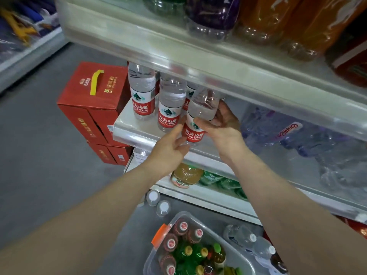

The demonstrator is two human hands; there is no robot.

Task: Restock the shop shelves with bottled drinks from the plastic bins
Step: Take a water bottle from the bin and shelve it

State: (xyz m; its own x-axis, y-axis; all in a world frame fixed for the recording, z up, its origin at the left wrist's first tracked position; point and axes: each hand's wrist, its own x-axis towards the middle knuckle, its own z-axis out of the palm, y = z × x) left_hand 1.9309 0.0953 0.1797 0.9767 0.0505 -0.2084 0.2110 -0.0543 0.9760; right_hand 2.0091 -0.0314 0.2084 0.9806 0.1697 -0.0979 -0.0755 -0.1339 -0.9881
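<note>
- The right hand (222, 121) was wrapped around the upper body of a water bottle (195, 126), with the fingers curled across its clear part just above the red label.
- The left hand (170, 144) lay fairly wide. Its thumb was against the left side of the label and its fingertips touched the bottle's base.
- The water bottle was tilted, with its top leaning back under the shelf above and its base at the front edge of the shelf (125, 118). It was hard to tell whether the base rested on that edge.
- Two standing bottles (169, 105) of the same kind stood upright near the shelf's front left corner, just left of the held one.
- A wrapped pack (294, 139) of clear bottles lay toward the right end of the same shelf.
- The plastic bin (185, 213) sat on the floor below, holding capped bottles, several of them green.
- Red cartons (89, 100) were stacked on the floor beside the shelf's left end.
</note>
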